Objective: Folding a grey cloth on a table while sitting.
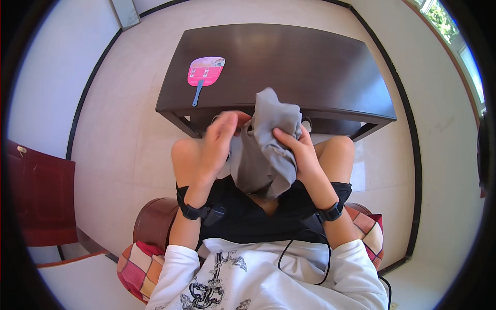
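Observation:
A bunched piece of grey cloth hangs in front of me above my lap, its top end standing up in a crumpled peak. My right hand grips it from the right side, thumb pressed on the front and the other fingers mostly behind the folds. At the cloth's left edge is my left hand, somewhat blurred, with its fingers stretched toward the fabric. Whether those fingertips touch the cloth I cannot tell. What kind of cloth article it is does not show.
Ahead stands a dark brown table with a pink hand fan with a blue handle on its left part. I sit on a brown seat with a checkered patchwork cover. A black cable loops over my lap. A dark red panel is at the left.

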